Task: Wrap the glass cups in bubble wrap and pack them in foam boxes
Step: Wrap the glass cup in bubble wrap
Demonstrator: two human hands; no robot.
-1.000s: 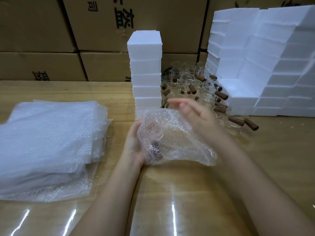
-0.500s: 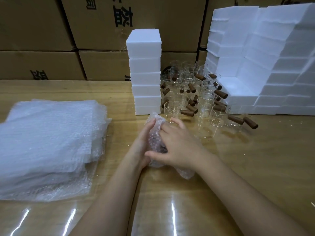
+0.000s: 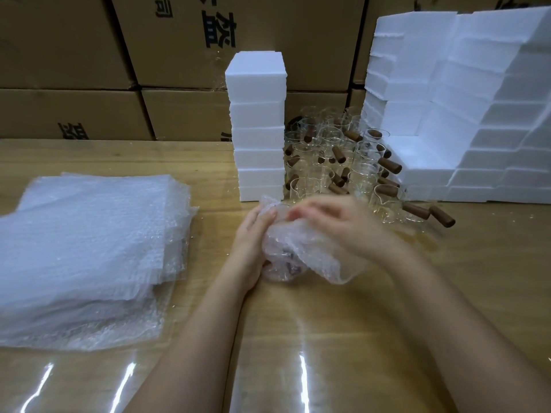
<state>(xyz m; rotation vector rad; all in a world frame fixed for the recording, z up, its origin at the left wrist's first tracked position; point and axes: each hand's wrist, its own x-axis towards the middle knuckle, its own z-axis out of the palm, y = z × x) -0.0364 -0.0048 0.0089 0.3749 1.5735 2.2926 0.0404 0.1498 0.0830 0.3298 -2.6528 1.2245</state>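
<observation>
Bare table (image 3: 298, 338) shows from the wrap (image 3: 307, 251) down to the near edge of view, crossed only by our two forearms, and more bare wood runs off to the right below the foam wall (image 3: 477, 114). On the left a thick pile of sheets (image 3: 89, 239) shuts the way, its ragged right edge ending near our left forearm. Straight ahead, just beyond the fingertips, the foam stack (image 3: 258, 129) stands upright, several boxes high, its foot just beside the wrap. Right of it, packed between stack and wall, crowd the bare cups (image 3: 337, 162), brown handles pointing every way; the nearest stand just behind our right hand (image 3: 337, 225), and one handle (image 3: 441, 217) reaches furthest onto the open wood. Cartons (image 3: 74, 55) close the back. Between our hands sits the cup (image 3: 287, 259), only a dark patch seen through the wrap, a loose flap of which trails toward us on the right. Our left hand (image 3: 252, 242) curls round the wrap's left side and grips it. Our right hand lies over the top, fingers reaching left onto the wrap, but it is blurred and we cannot tell whether it pinches or only presses
</observation>
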